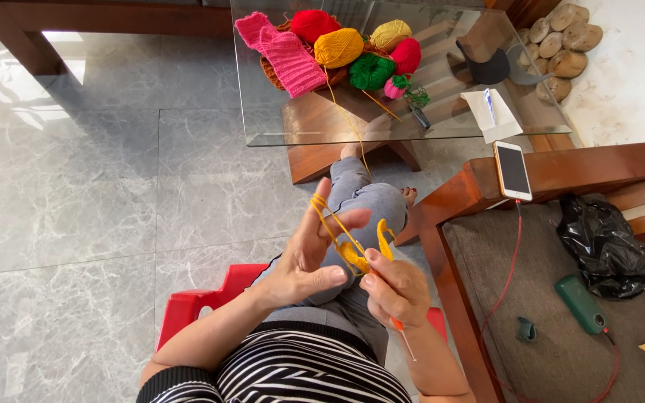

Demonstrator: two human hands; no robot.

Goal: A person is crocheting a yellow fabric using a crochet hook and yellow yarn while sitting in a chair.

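Head view of a seated person crocheting above a grey marble floor (76, 186). Beyond the hands stood a glass coffee table (278, 119) bearing a pink knitted piece (285, 56) and balls of yarn (352, 52); to the right of the hands, a wooden sofa arm (584, 168) carried a smartphone (513, 170). The left hand (304, 257) was held open, fingers spread, with the yellow yarn strand (331, 220) looped over its raised index finger and running on toward the table. The right hand (397, 291) was closed around an orange-handled crochet hook (396, 322), whose long axis ran from the lower right up toward the left hand. The small yellow crochet piece (356, 257) lay between the two hands, at the hook's tip and pinched by the left thumb; both hands were equally near it
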